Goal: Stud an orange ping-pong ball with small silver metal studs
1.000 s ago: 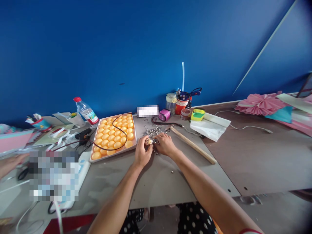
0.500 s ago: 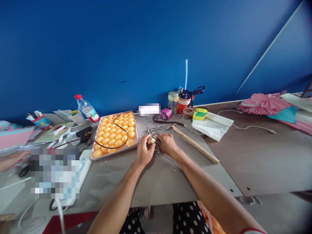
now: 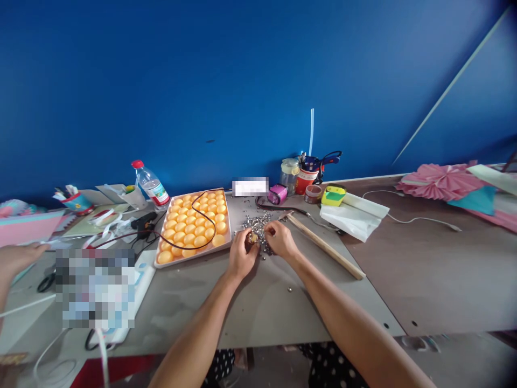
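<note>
Between the fingers and thumb of my left hand (image 3: 243, 257) is a small round brown and yellowish piece (image 3: 252, 238), held low over the table. My right hand (image 3: 280, 238) is just right of it, fingers curled and pinched together; whatever they hold is too small to make out. Small shiny metal pieces (image 3: 257, 221) lie scattered behind and between my hands. A wooden-handled hammer (image 3: 327, 247) rests to the right of my right hand. One loose metal piece (image 3: 290, 290) sits nearer the table's front.
Left stands a tray of orange domes (image 3: 161, 263) crossed by a dark cable, with a bottle (image 3: 155, 189) behind it. Along the wall are a jar (image 3: 289, 178), a red cup (image 3: 306, 182) and a yellow-green case (image 3: 333, 195). Another person's hand (image 3: 22, 256) is at far left.
My right hand has moved slightly away from the piece in my left hand, its fingers drawn up. The other person's hand reaches further in. The view has shifted a little.
</note>
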Action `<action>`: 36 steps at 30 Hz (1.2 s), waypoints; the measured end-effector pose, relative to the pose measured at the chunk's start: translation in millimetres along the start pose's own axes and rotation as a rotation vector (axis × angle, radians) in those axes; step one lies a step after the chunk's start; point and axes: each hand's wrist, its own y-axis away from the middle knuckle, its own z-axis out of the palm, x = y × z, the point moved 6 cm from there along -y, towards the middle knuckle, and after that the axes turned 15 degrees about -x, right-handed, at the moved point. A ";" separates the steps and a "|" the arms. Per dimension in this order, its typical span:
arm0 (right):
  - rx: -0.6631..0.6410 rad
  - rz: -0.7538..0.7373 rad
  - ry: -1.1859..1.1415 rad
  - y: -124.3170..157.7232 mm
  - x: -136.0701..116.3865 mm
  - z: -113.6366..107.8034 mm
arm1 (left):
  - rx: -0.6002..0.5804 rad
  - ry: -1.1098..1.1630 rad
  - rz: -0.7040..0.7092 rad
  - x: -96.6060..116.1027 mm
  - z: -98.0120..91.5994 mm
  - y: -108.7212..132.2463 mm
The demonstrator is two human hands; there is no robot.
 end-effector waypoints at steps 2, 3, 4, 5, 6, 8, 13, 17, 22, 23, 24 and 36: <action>-0.009 0.064 -0.046 -0.3 3.2 -0.8 | -0.004 -0.001 0.007 -0.1 1.1 -0.1; -0.019 0.087 -0.052 -0.2 4.0 -0.6 | -0.007 -0.003 0.012 0.2 1.5 -0.2; -0.029 0.100 -0.050 0.0 4.3 -0.1 | -0.007 -0.005 0.017 0.5 1.7 -0.2; -0.038 0.103 -0.041 0.2 4.1 0.5 | -0.007 -0.008 0.022 1.0 1.8 -0.2; -0.047 0.096 -0.029 0.4 3.3 1.4 | -0.006 -0.011 0.026 1.6 1.6 -0.2; -0.059 0.061 0.004 0.8 0.9 3.5 | 0.000 -0.016 0.030 2.7 0.8 0.0; -0.055 -0.012 0.034 1.8 -2.9 6.7 | 0.022 -0.013 0.026 2.8 -1.4 1.0; -0.021 -0.029 -0.049 1.8 -0.5 5.9 | 0.008 0.007 0.022 0.1 0.6 1.0; -0.028 -0.075 -0.103 1.0 -2.7 5.6 | -0.005 -0.005 0.017 0.9 1.6 0.6; -0.040 -0.083 -0.093 1.0 -4.3 5.9 | -0.006 -0.007 0.015 1.3 1.5 0.6; -0.055 -0.086 -0.081 1.0 -5.8 6.3 | -0.008 -0.006 0.013 1.4 1.4 0.6; -0.094 -0.020 -0.101 3.5 -8.0 7.1 | -0.035 0.022 0.017 -0.4 3.8 0.6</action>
